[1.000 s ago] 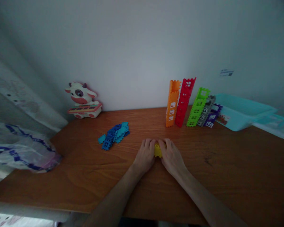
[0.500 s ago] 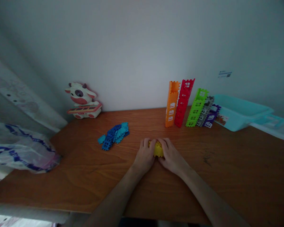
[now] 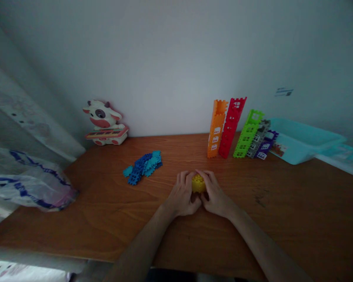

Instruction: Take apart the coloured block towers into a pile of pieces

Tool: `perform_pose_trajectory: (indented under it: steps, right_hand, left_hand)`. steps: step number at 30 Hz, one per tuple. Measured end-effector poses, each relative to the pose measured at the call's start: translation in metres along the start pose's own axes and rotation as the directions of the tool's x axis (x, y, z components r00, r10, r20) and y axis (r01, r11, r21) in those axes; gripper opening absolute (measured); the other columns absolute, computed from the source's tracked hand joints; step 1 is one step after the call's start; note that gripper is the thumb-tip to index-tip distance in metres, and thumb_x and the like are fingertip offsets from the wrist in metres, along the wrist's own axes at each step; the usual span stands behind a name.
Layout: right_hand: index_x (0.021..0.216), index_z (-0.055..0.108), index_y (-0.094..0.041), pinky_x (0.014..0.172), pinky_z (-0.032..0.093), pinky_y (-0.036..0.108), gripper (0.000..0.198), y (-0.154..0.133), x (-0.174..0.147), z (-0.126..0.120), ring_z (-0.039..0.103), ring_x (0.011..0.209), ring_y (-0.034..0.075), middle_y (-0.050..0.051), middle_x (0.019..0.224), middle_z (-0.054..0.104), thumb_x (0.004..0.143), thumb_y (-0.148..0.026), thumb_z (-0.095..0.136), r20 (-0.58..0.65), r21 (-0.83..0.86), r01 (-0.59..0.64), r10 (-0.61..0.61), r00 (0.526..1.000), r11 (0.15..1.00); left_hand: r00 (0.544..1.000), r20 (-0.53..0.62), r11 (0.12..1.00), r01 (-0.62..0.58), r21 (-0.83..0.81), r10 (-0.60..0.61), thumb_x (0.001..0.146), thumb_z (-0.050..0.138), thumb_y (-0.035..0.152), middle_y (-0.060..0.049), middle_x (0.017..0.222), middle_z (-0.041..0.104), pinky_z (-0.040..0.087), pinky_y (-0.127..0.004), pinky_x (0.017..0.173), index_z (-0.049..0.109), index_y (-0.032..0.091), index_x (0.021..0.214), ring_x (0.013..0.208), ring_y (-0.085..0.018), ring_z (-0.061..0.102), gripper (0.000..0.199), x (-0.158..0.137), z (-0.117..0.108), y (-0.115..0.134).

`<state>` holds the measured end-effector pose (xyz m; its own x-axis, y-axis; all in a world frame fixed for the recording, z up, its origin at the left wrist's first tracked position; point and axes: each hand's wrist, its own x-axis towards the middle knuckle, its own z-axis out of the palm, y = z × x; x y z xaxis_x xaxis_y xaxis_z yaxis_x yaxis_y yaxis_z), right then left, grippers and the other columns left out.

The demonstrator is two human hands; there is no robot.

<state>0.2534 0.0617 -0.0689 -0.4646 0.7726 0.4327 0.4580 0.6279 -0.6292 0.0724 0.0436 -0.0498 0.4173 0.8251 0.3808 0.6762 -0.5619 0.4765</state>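
Observation:
Between my two hands, low over the middle of the table, is a yellow toothed building-block piece. My left hand grips its left side with curled fingers, the thumb on the near side. On the right side my right hand is closed around it in the same way. My fingers cover both ends of the piece, so its full shape is hidden. To the left lies a loose pile of blue interlocking tiles.
An orange tower and a red tower stand at the back, beside leaning green, grey and purple stacks. A turquoise bin is at right. A cow keyboard toy and a plastic bag are at left.
Both thumbs have come closer together at the near side of the yellow piece, which is tilted differently in my fingers. The whole view has shifted slightly.

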Motion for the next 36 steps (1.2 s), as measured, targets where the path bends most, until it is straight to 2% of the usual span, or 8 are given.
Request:
perform_pose_trajectory:
  steps: [4,10,16,19,23,26,31,36]
  right_hand:
    - [0.156,0.015,-0.026,0.115,0.036,0.055,0.096,-0.003,-0.001,-0.003,0.038,0.138,0.030,0.015,0.142,0.034,0.071,-0.003,0.053,0.043,-0.036,0.033,-0.032,0.999,0.999]
    - [0.156,0.013,-0.027,0.114,0.040,0.053,0.087,0.007,0.001,-0.002,0.043,0.136,0.028,0.014,0.142,0.039,0.080,-0.002,0.047,-0.022,-0.112,-0.015,0.012,1.000,0.994]
    - [0.149,0.033,-0.020,0.111,0.042,0.053,0.071,0.006,0.003,0.000,0.050,0.129,0.029,0.015,0.137,0.049,0.081,-0.006,0.050,0.018,-0.191,0.026,-0.023,1.000,0.981]
    - [0.143,0.042,-0.022,0.108,0.045,0.052,0.056,0.007,0.004,-0.004,0.055,0.124,0.028,0.014,0.132,0.056,0.089,-0.013,0.053,0.036,-0.154,0.023,-0.017,0.999,0.988]
    - [0.130,0.056,-0.025,0.105,0.048,0.050,0.036,0.011,0.005,-0.017,0.060,0.120,0.027,0.011,0.127,0.064,0.094,-0.023,0.056,0.113,-0.066,-0.006,0.014,0.994,0.998]
    - [0.123,0.061,-0.026,0.102,0.049,0.047,0.029,0.012,0.006,-0.025,0.063,0.115,0.026,0.009,0.123,0.067,0.094,-0.027,0.059,0.147,-0.020,-0.044,0.047,0.988,0.999]
    - [0.117,0.065,-0.025,0.091,0.052,0.041,0.029,0.008,0.008,-0.032,0.067,0.100,0.024,0.007,0.113,0.072,0.091,-0.036,0.066,0.231,0.115,-0.161,0.131,0.964,0.980]
    - [0.112,0.063,-0.023,0.077,0.055,0.036,0.032,0.006,0.006,-0.031,0.066,0.087,0.022,0.006,0.101,0.069,0.089,-0.046,0.066,0.289,0.326,-0.295,0.202,0.936,0.898]
  left_hand:
    - [0.999,-0.015,0.999,0.032,-0.012,-0.033,0.076,0.049,0.013,-0.017,0.135,0.039,0.037,-0.058,0.112,0.031,0.015,0.140,0.129,-0.033,0.038,0.066,0.000,0.004,-0.007]
    - [0.999,-0.035,1.000,0.018,0.000,-0.018,0.068,0.055,0.010,-0.019,0.138,0.043,0.038,-0.054,0.114,0.034,0.013,0.141,0.131,-0.033,0.042,0.076,0.003,0.003,-0.012]
    - [1.000,0.009,0.995,0.028,0.099,-0.029,0.075,0.055,0.014,-0.019,0.138,0.047,0.039,-0.052,0.113,0.039,0.010,0.139,0.129,-0.033,0.044,0.066,0.003,0.001,-0.007]
    - [0.999,0.049,0.994,-0.007,0.106,0.002,0.082,0.058,0.019,-0.017,0.134,0.052,0.042,-0.049,0.110,0.042,0.012,0.138,0.125,-0.032,0.049,0.058,0.004,-0.005,-0.010]
    - [0.985,0.154,0.991,-0.092,0.092,0.078,0.098,0.050,0.033,-0.012,0.127,0.059,0.047,-0.046,0.105,0.049,0.018,0.132,0.119,-0.028,0.055,0.037,0.005,-0.017,-0.022]
    - [0.977,0.199,0.996,-0.083,0.036,0.074,0.100,0.049,0.043,-0.011,0.126,0.062,0.048,-0.045,0.104,0.052,0.020,0.129,0.119,-0.027,0.058,0.037,0.004,-0.023,-0.030]
    - [0.975,0.221,0.989,0.008,-0.151,0.026,0.096,0.057,0.046,-0.009,0.120,0.067,0.049,-0.037,0.097,0.058,0.022,0.125,0.110,-0.023,0.063,0.038,0.003,-0.027,-0.032]
    - [0.965,0.261,0.889,0.142,-0.435,-0.026,0.095,0.057,0.048,-0.008,0.115,0.067,0.049,-0.033,0.091,0.061,0.020,0.121,0.103,-0.021,0.062,0.039,0.004,-0.027,-0.032]
